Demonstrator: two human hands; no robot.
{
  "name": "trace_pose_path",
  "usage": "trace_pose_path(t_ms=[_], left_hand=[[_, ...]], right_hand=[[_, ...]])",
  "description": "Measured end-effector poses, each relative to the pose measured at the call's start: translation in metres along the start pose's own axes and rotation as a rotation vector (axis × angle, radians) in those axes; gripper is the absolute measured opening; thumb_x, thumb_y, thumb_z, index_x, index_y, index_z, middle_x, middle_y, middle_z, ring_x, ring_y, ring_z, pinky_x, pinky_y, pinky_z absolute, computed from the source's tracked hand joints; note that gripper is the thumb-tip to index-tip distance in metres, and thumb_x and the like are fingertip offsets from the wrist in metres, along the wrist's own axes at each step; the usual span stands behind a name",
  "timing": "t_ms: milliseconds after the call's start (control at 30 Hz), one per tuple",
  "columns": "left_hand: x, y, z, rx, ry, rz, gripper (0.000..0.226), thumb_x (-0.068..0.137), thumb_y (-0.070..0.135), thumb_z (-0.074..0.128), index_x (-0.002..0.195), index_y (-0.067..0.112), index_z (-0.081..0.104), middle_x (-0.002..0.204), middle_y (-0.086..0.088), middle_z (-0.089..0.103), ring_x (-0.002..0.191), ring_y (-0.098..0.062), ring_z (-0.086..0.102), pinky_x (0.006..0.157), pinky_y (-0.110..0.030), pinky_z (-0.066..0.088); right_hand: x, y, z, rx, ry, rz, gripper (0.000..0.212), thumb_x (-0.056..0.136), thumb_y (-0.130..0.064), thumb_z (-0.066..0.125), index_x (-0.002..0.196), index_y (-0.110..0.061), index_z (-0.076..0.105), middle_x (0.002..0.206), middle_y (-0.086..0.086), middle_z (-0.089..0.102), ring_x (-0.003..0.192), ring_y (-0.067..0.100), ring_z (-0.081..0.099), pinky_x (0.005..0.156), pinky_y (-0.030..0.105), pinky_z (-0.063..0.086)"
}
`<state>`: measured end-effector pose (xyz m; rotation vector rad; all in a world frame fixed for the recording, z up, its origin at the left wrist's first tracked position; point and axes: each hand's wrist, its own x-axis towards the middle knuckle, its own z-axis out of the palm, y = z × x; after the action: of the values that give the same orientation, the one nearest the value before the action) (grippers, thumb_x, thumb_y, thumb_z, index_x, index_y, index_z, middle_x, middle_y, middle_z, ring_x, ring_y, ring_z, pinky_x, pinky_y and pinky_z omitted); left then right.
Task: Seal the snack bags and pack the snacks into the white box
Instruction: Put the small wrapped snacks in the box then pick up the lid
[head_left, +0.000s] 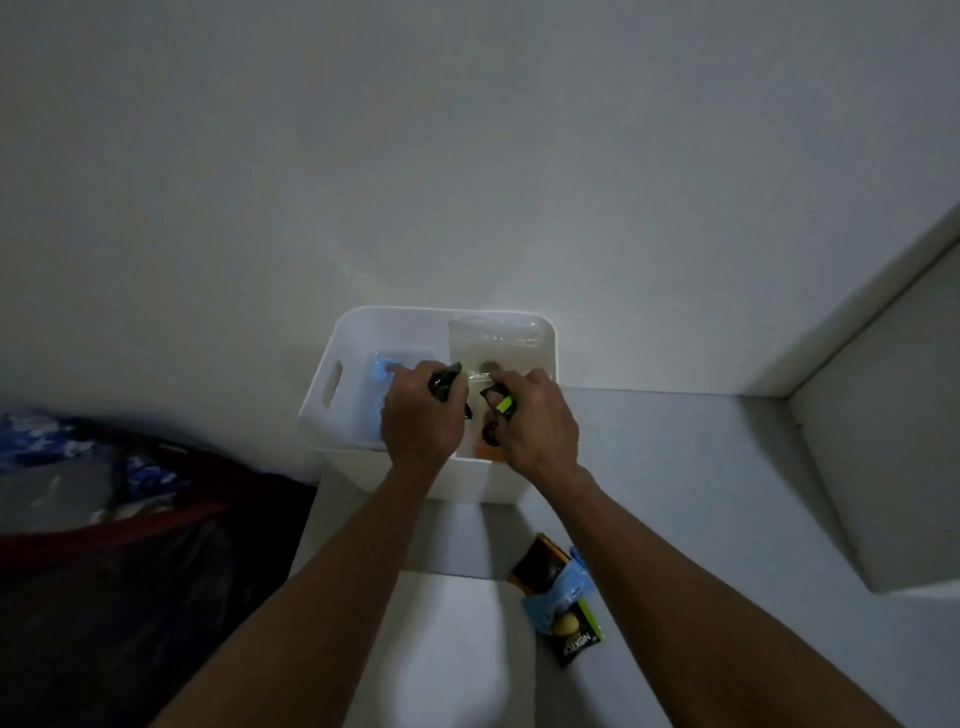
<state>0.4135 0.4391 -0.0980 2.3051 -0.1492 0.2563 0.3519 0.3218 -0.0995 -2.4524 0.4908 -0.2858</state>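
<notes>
The white box (332, 395) stands against the wall on a grey surface. Both my hands are over its opening. My left hand (422, 421) and my right hand (535, 423) each grip one side of a black and lime-green snack bag (500, 402) held between them. Inside the box lie a blue packet (378, 376) on the left and a clear bag (493, 343) with brownish contents on the right. Nearer me on the surface lies a small pile of snack packets (563, 597): an orange-black one, a light blue one and a black-green one.
A dark heap of cloth and bags (104, 519), with red and blue patterned pieces, fills the lower left. A white wall rises behind the box. A white ledge or block (883, 467) stands at the right.
</notes>
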Motion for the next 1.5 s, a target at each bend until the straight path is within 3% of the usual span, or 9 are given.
trace_pose_path(t_ms=[300, 433, 633, 767, 900, 1000, 1200, 1300, 1500], left_hand=[[0.014, -0.008, 0.008, -0.042, -0.117, -0.085, 0.035, 0.094, 0.044, 0.055, 0.105, 0.016, 0.074, 0.105, -0.007, 0.072, 0.098, -0.026, 0.065, 0.083, -0.032, 0.046], [0.012, -0.008, 0.005, -0.167, -0.033, -0.133, 0.037, 0.096, 0.042, 0.054, 0.098, 0.011, 0.075, 0.1, -0.009, 0.073, 0.097, -0.027, 0.066, 0.089, -0.029, 0.046], [-0.025, 0.003, -0.023, -0.289, 0.291, 0.134, 0.018, 0.094, 0.018, 0.062, 0.086, 0.004, 0.071, 0.085, -0.008, 0.069, 0.083, -0.015, 0.062, 0.079, -0.012, 0.041], [-0.086, -0.01, -0.018, -0.265, 0.254, 0.218, 0.014, 0.093, 0.014, 0.06, 0.085, 0.005, 0.065, 0.083, -0.005, 0.062, 0.08, -0.019, 0.057, 0.075, -0.014, 0.04], [-0.153, -0.036, 0.013, -0.14, -0.148, 0.189, 0.026, 0.093, 0.032, 0.061, 0.111, 0.013, 0.064, 0.109, -0.005, 0.062, 0.106, -0.021, 0.055, 0.088, -0.039, 0.05], [-0.193, -0.059, 0.037, 0.035, -0.356, 0.22, 0.051, 0.09, 0.043, 0.06, 0.131, 0.013, 0.052, 0.129, -0.009, 0.056, 0.123, -0.027, 0.049, 0.098, -0.047, 0.046], [-0.239, -0.088, 0.069, 0.337, -0.545, 0.079, 0.086, 0.087, 0.065, 0.049, 0.15, 0.011, 0.025, 0.155, -0.01, 0.032, 0.146, -0.028, 0.024, 0.118, -0.054, 0.019], [-0.247, -0.092, 0.078, 0.361, -0.521, 0.12, 0.073, 0.088, 0.062, 0.051, 0.145, 0.02, 0.032, 0.151, -0.009, 0.037, 0.143, -0.031, 0.028, 0.117, -0.056, 0.021], [-0.263, -0.084, 0.093, 0.406, -0.421, 0.368, 0.037, 0.096, 0.036, 0.049, 0.129, 0.023, 0.059, 0.133, -0.012, 0.054, 0.122, -0.036, 0.05, 0.102, -0.056, 0.039]], right_hand=[[0.004, -0.006, 0.013, 0.11, 0.049, 0.051, 0.04, 0.092, -0.034, 0.059, 0.13, -0.019, 0.06, 0.132, 0.008, 0.059, 0.119, 0.025, 0.055, 0.096, 0.033, 0.044], [-0.002, -0.004, -0.002, 0.218, 0.181, 0.07, 0.033, 0.094, -0.024, 0.059, 0.124, -0.012, 0.064, 0.123, 0.011, 0.063, 0.109, 0.024, 0.06, 0.089, 0.021, 0.039], [-0.037, 0.052, -0.038, 0.229, 0.416, 0.141, 0.027, 0.094, -0.021, 0.06, 0.118, -0.011, 0.067, 0.109, 0.008, 0.066, 0.095, 0.017, 0.063, 0.083, 0.034, 0.051], [-0.083, 0.11, -0.035, 0.122, 0.256, 0.232, 0.033, 0.095, -0.028, 0.06, 0.124, -0.014, 0.063, 0.12, 0.009, 0.062, 0.106, 0.021, 0.06, 0.09, 0.03, 0.046], [-0.122, 0.15, -0.005, 0.016, 0.015, 0.225, 0.039, 0.095, -0.032, 0.06, 0.131, -0.016, 0.059, 0.132, 0.012, 0.057, 0.12, 0.03, 0.053, 0.098, 0.034, 0.041], [-0.134, 0.163, 0.015, -0.062, -0.154, 0.224, 0.051, 0.095, -0.045, 0.054, 0.141, -0.023, 0.049, 0.148, 0.01, 0.044, 0.136, 0.032, 0.039, 0.108, 0.044, 0.038], [-0.117, 0.175, 0.05, -0.357, -0.439, -0.225, 0.05, 0.098, -0.057, 0.035, 0.147, -0.044, 0.033, 0.163, 0.001, 0.016, 0.15, 0.033, 0.009, 0.111, 0.063, 0.019], [-0.11, 0.187, 0.061, -0.429, -0.535, -0.338, 0.047, 0.099, -0.056, 0.031, 0.145, -0.048, 0.035, 0.164, -0.001, 0.015, 0.151, 0.031, 0.007, 0.11, 0.068, 0.015], [-0.116, 0.233, 0.041, -0.342, -0.458, -0.315, 0.049, 0.098, -0.054, 0.027, 0.137, -0.039, 0.052, 0.154, 0.003, 0.04, 0.145, 0.032, 0.029, 0.105, 0.059, 0.031]])
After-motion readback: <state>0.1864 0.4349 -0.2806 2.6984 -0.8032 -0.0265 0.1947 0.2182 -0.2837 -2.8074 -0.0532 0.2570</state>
